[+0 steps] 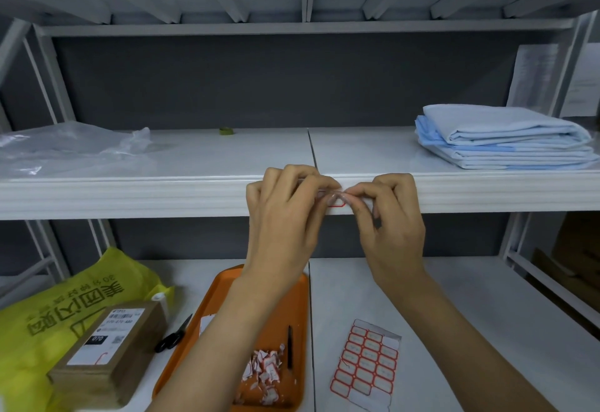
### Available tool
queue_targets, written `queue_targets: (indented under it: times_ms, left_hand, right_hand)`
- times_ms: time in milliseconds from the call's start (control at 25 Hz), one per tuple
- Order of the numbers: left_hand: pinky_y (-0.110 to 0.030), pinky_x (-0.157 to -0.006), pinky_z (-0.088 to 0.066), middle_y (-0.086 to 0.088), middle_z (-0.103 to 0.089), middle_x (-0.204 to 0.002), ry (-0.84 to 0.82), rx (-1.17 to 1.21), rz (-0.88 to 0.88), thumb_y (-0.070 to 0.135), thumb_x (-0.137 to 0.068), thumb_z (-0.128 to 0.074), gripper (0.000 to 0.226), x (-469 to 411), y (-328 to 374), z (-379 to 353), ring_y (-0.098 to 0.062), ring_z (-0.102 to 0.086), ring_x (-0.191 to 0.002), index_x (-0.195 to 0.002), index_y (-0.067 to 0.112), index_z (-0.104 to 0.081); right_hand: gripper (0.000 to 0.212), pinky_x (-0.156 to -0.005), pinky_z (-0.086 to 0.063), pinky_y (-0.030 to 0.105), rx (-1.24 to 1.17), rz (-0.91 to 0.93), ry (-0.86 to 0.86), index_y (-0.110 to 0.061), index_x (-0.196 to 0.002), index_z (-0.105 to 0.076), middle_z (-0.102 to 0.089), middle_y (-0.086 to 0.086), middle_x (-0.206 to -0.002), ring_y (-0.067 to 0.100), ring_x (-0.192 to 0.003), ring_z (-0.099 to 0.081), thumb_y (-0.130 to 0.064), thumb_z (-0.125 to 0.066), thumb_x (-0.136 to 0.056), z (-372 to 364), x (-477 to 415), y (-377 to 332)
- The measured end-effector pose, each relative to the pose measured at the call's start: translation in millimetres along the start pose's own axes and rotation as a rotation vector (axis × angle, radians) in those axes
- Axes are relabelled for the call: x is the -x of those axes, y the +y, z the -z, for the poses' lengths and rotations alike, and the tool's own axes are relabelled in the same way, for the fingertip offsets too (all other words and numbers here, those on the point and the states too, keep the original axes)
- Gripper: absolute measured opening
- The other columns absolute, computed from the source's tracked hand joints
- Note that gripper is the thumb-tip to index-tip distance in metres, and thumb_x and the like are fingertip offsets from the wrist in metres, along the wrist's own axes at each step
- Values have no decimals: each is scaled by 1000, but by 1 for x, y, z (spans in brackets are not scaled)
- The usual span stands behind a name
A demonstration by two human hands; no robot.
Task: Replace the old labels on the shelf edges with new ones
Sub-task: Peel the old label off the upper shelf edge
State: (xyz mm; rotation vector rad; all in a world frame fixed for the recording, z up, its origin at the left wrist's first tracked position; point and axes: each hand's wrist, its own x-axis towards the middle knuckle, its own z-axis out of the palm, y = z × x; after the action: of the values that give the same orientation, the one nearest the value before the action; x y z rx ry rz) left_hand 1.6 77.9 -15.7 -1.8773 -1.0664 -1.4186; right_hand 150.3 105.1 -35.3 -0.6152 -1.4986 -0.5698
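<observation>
While pressed to the shelf edge (162, 195), left hand (285, 216) and right hand (393, 226) pinch a red-bordered label (336, 202) between fingertips. Label sheet (367, 363) on lower shelf (470, 298), beside orange tray (292, 285) of scraps (264, 372).

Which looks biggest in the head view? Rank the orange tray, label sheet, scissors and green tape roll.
1. Orange tray
2. Label sheet
3. Scissors
4. Green tape roll

The roll sits far back on the upper shelf, so distance shrinks it; its rank is unsure.
</observation>
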Motion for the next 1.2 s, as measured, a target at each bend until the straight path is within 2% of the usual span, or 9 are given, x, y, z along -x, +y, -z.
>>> queue_targets:
  times_ms: [120,240,400,520,720,920,1000,1120,1200]
  left_hand:
    - [-22,-79,-19,2,-61,-104,-14,-10,-6,26,-89,-64,13,-1,-1,0,-14,-45,-100,-101,25,-68]
    - [-23,-79,-19,2,-62,-103,-11,-27,-9,27,-88,-67,11,1,-1,-1,-14,-45,-99,-99,25,-69]
    - [-24,-78,-20,1,-63,-98,11,-68,-46,28,-88,-67,10,-3,-2,-3,-15,-45,-96,-96,23,-69]
    - [-27,-75,-25,0,-65,-93,45,-118,-80,31,-91,-63,14,-5,-3,-7,-15,-45,-93,-93,19,-71]
    - [-28,-72,-27,-3,-65,-90,100,-97,-95,32,-92,-60,21,-2,-4,-13,-17,-46,-91,-92,15,-71]
    - [-26,-76,-28,-3,-65,-98,71,-27,-53,40,-92,-55,29,3,-7,-12,-15,-46,-96,-100,16,-69]
    - [-26,-76,-28,-1,-65,-97,60,-28,-58,39,-91,-57,25,2,-8,-10,-15,-47,-95,-98,18,-69]
    - [-26,-75,-26,0,-64,-94,69,-48,-48,34,-91,-60,18,0,-6,-10,-14,-47,-92,-94,19,-69]
    - [-26,-74,-26,0,-64,-92,69,-65,-39,33,-92,-58,19,-1,-5,-10,-14,-46,-90,-93,18,-69]
  right_hand:
    - [4,-82,-39,8,-11,-21,-3,2,-87,-66,-52,10,-92,15,-85,-49,-1,-66,-87,-2,1,-1]
    - [10,-82,-39,9,-17,-40,0,2,-88,-65,-53,11,-92,16,-85,-50,-6,-61,-90,-2,2,-2]
    - [9,-85,-38,5,-40,-38,-14,3,-91,-66,-58,17,-91,11,-87,-49,-6,-65,-86,0,1,2]
    - [17,-83,-39,7,-70,-68,-40,-2,-102,-61,-49,5,-104,5,-90,-47,-9,-65,-87,0,3,3]
    - [11,-83,-42,12,-12,3,-17,3,-90,-68,-45,2,-98,15,-88,-50,-6,-64,-87,-2,1,3]
    - [12,-80,-44,19,-20,33,-15,-8,-96,-55,-44,1,-98,17,-88,-49,-19,-49,-97,-6,2,4]
    - [14,-79,-44,20,-16,38,-14,-10,-97,-53,-44,1,-98,16,-88,-49,-23,-46,-98,-6,2,4]
    - [14,-78,-46,21,-29,14,-11,-3,-95,-61,-45,2,-99,17,-89,-50,-17,-56,-93,-6,4,4]
    - [14,-79,-45,17,-49,-32,-5,-3,-98,-62,-46,3,-102,15,-91,-51,-13,-62,-89,-6,4,4]
